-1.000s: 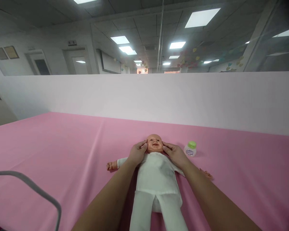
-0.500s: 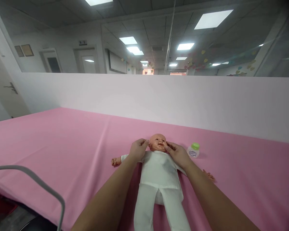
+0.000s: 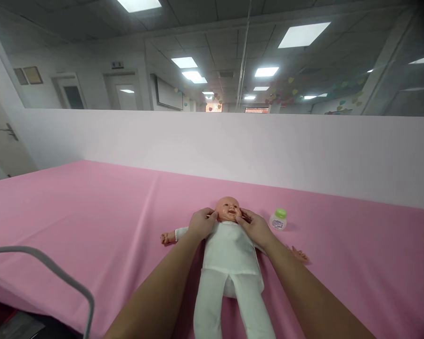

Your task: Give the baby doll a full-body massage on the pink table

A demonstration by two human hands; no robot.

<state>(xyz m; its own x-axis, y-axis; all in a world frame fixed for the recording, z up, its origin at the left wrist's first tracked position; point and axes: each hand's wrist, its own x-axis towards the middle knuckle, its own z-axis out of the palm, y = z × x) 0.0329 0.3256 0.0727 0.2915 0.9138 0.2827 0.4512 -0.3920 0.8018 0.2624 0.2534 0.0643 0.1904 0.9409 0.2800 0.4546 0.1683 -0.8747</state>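
Observation:
A baby doll (image 3: 230, 252) in a white top and white trousers lies on its back on the pink sheet (image 3: 102, 226), head toward the wall, arms spread out. My left hand (image 3: 202, 223) is at the left side of its head, thumb and fingers bent against the cheek and ear area. On the other side, my right hand (image 3: 255, 227) touches the doll's right-hand cheek in the view, its thumb near the mouth and its fingers beside the head. Both hands hold the head between them; some fingertips are hidden.
A small clear bottle with a green cap (image 3: 279, 220) stands right of the doll's head. A grey curved tube (image 3: 56, 270) crosses the lower left. Behind the sheet rises a white wall (image 3: 212, 146) with glass above it.
The whole view has shifted slightly, so the doll and bottle appear a little further left. My right thumb has moved slightly down on the doll's cheek, and both hands stay at the head.

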